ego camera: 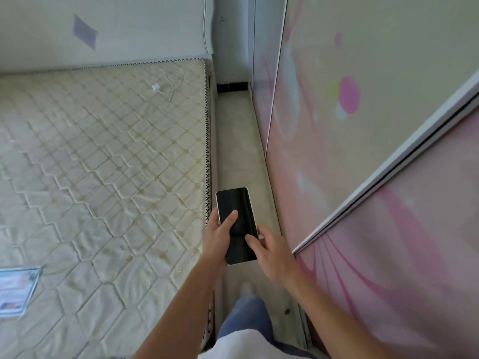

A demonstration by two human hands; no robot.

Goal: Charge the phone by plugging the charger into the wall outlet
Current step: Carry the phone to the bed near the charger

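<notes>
A phone (234, 206) with a dark screen and a pale edge is held in front of me over the narrow floor strip. My left hand (220, 235) grips its left side with the thumb on the screen. My right hand (269, 251) touches its lower right edge, fingers on the screen. A white charger (156, 87) with its thin cable (173, 85) lies on the far part of the mattress, well ahead of both hands. The wall outlet (222, 19) is a small mark on the far wall beside the headboard.
A bare quilted mattress (103, 164) fills the left. A pale headboard (116, 27) stands at its far end. Pink-patterned sliding wardrobe doors (363, 125) line the right. A narrow floor strip (241, 141) runs between them. A paper label (15, 290) lies on the mattress at left.
</notes>
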